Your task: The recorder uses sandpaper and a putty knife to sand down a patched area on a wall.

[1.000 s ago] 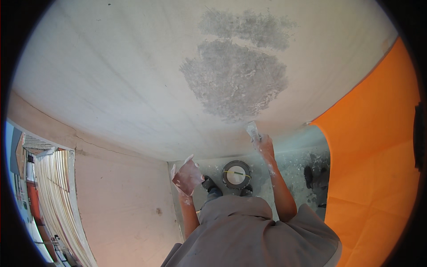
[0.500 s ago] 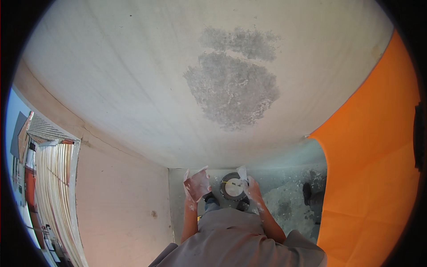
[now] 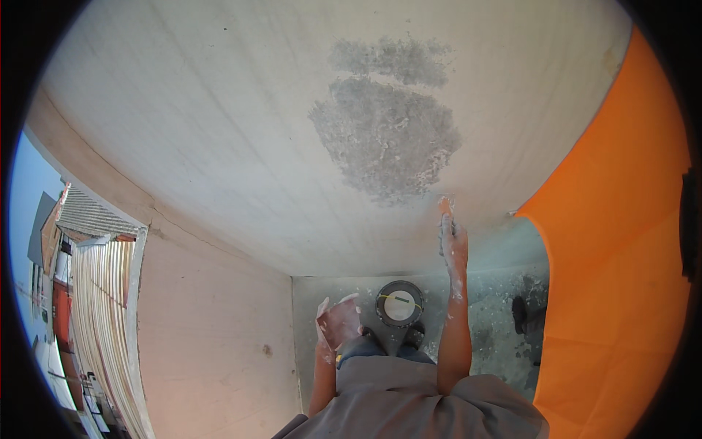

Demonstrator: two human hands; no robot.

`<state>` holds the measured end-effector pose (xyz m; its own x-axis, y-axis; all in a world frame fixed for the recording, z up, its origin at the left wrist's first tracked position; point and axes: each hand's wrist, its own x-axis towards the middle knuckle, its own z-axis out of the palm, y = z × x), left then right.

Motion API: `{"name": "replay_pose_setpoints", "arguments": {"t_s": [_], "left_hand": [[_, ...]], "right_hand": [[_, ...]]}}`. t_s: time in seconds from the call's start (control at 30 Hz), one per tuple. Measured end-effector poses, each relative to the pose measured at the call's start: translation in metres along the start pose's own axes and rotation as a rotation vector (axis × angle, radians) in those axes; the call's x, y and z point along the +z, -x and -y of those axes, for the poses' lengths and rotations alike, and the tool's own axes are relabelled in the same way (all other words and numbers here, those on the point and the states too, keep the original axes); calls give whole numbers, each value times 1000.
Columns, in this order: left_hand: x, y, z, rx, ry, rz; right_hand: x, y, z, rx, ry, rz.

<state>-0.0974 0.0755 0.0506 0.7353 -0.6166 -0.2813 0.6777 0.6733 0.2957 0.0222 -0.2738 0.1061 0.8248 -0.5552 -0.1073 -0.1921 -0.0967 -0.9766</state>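
My left hand [image 3: 322, 336], white-smeared, grips a flat, squarish reddish-brown board [image 3: 344, 323] low in front of me, its fingers round the edges. My right arm reaches forward and up. In its closed, white-smeared right hand [image 3: 454, 240] is a putty knife [image 3: 444, 206], its white-smeared tip at the wall [image 3: 241, 183], just below and right of a large rough grey patch [image 3: 387, 139]. Whether the tip touches the wall I cannot tell. On the floor between my hands stands a round black bucket [image 3: 400, 283] with whitish contents and a yellow handle.
A smaller grey patch [image 3: 395, 60] lies above the large one. An orange sheet [image 3: 614, 241] hangs at the right. On the left are a pinkish side wall [image 3: 212, 329] and an opening to outdoors. Another person's dark shoe [image 3: 520, 314] shows on the speckled floor [image 3: 482, 329].
My right hand has moved from beside the bucket up to the wall with the putty knife. The left hand still holds the board low; the whole view has shifted slightly.
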Motion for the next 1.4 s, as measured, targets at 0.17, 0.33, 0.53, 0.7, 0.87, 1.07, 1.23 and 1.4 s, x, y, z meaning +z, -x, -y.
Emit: {"name": "replay_pose_setpoints", "arguments": {"t_s": [0.17,0.33,0.53,0.7,0.87,1.07,1.23,1.4], "left_hand": [[-2,12,-56,272,122,-83],[-27,47,-83,325,179,57],[-96,80,-103,357,354,216],[-103,87,-136,385,363,366],[-96,89,-135,365,258,420],[-99,46,-117,297,258,331],[-74,3,-85,305,308,235],[-35,-65,-61,344,297,174]], "right_hand": [[21,6,-2,-164,211,28],[49,67,-72,-81,365,209],[67,149,-153,-158,472,209],[75,161,-200,146,377,307],[63,118,-140,-65,415,66],[70,38,-106,-230,576,65],[88,-4,-89,-403,713,-112],[85,-28,-112,-497,670,-103]]}}
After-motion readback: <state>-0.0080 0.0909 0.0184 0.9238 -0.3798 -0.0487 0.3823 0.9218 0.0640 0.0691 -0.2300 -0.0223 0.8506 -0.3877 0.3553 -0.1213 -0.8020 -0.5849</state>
